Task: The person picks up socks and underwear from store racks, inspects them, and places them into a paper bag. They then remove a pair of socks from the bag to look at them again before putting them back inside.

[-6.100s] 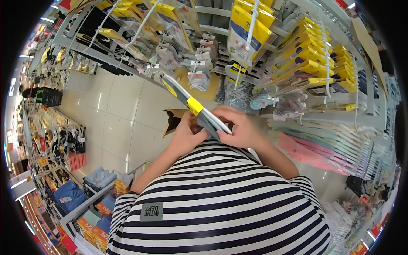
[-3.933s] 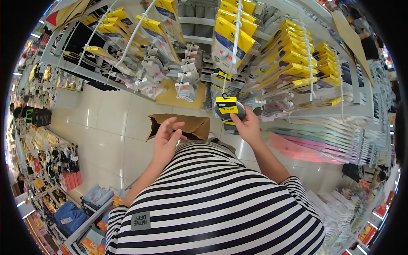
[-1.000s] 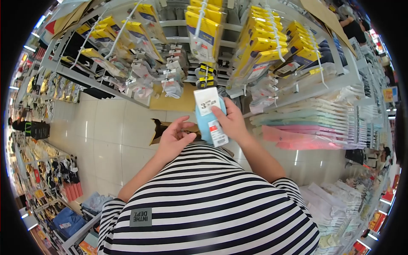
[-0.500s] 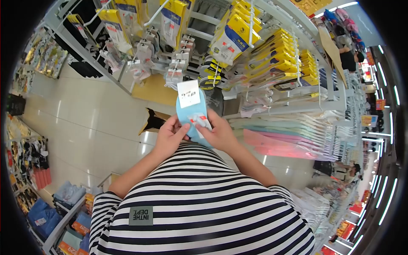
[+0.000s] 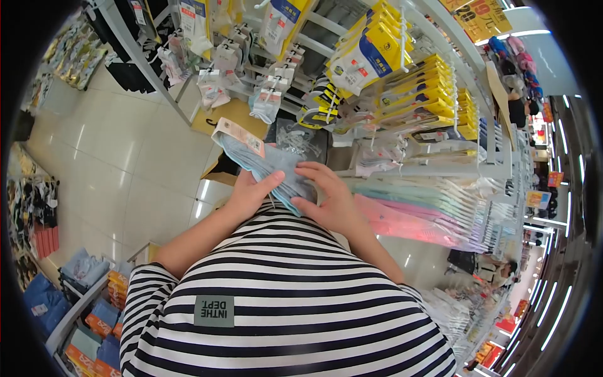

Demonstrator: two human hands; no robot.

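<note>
A pack of socks (image 5: 273, 171), grey with light blue edges, is held in front of my striped shirt. Its pale pink card header (image 5: 240, 136), with a small black hook, points up and to the left. My left hand (image 5: 250, 193) is closed around the pack's lower left side, thumb on top. At the right end, my right hand (image 5: 325, 196) has its thumb and curved fingers on the fabric, spaced apart. The fingers beneath the socks are hidden.
Ahead, a rack carries yellow sock packets (image 5: 370, 50) and small sock bundles (image 5: 267, 100) on hooks. Pastel garments (image 5: 408, 213) hang at right. An open cardboard box (image 5: 220, 166) stands on the floor beyond my left hand. Folded jeans (image 5: 47, 301) lie at lower left.
The pack has been turned over: its light blue face with the white price label gave way to grey fabric and the pink header. My right hand's fingers have spread, and the view shifted slightly.
</note>
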